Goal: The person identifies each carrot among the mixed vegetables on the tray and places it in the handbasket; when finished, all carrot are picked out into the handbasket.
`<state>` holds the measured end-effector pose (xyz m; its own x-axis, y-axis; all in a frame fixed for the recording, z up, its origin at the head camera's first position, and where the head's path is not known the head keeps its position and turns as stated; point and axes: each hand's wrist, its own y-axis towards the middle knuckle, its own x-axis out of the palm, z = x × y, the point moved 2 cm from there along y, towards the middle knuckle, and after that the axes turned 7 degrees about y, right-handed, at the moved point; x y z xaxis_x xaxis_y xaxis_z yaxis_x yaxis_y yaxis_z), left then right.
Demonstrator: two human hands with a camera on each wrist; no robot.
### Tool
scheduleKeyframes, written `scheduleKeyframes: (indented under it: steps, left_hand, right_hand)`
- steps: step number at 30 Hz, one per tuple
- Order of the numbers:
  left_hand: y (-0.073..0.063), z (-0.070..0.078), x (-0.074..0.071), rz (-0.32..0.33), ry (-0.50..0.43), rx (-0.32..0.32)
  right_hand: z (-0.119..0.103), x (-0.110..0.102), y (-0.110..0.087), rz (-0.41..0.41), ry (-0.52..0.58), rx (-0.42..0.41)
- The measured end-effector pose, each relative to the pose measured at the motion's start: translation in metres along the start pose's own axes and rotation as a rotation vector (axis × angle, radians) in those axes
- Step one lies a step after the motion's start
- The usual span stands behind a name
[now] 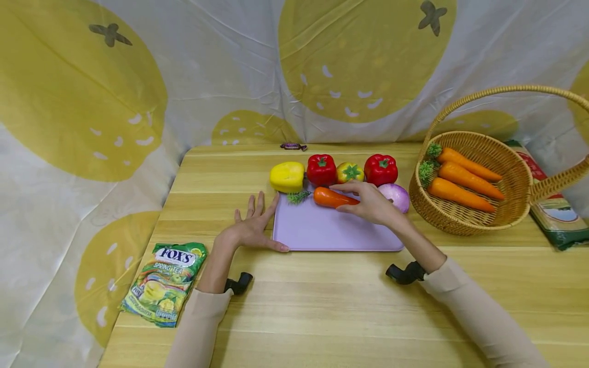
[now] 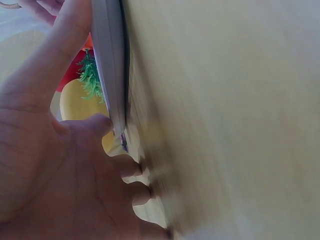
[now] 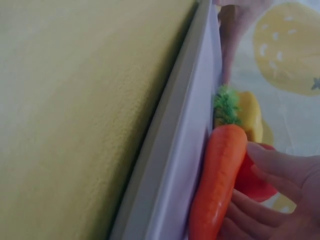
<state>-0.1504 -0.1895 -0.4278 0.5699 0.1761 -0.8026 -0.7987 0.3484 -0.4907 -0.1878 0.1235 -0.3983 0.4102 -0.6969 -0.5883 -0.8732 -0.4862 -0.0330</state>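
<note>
My right hand (image 1: 368, 202) holds an orange carrot (image 1: 329, 197) between its thumb and fingers, low over a pale purple tray (image 1: 317, 230). The carrot's green leafy top (image 1: 298, 197) points left; its tapered end is partly hidden by the hand. At the tray's left side, my left hand (image 1: 250, 230) rests with fingers spread, thumb at the near corner and index finger by the far one. Along the tray's far edge sit a yellow pepper (image 1: 287, 177), a red pepper (image 1: 321, 170), a yellow-red tomato-like vegetable (image 1: 350, 173) and another red pepper (image 1: 381, 169). A purple onion (image 1: 397, 197) lies behind the right hand.
To the right stands a wicker basket (image 1: 418, 204) with a tall handle and three carrots (image 1: 465, 181) inside. A green and red packet (image 1: 559, 217) lies beyond it. A green candy bag (image 1: 165, 283) is at the left, and a wrapped candy (image 1: 293, 146) near the back edge.
</note>
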Motion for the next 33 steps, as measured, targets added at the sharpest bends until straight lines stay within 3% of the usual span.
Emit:
scheduleKeyframes:
  steps: [10, 17, 26, 33]
  left_hand:
    - [0.014, -0.014, 0.010, 0.009, 0.016, -0.015]
    - [0.004, -0.005, 0.004, 0.012, -0.008, 0.008]
    - [-0.007, 0.006, -0.005, -0.004, -0.045, 0.012]
    - [0.002, -0.002, 0.002, 0.010, -0.017, 0.009]
  right_hand:
    - [0.000, 0.004, 0.004, 0.018, -0.019, 0.012]
    - [0.002, 0.008, 0.010, 0.018, -0.028, 0.069]
    - [0.001, 0.010, 0.012, 0.019, -0.029, 0.080]
    - [0.002, 0.009, 0.011, -0.002, -0.009, 0.084]
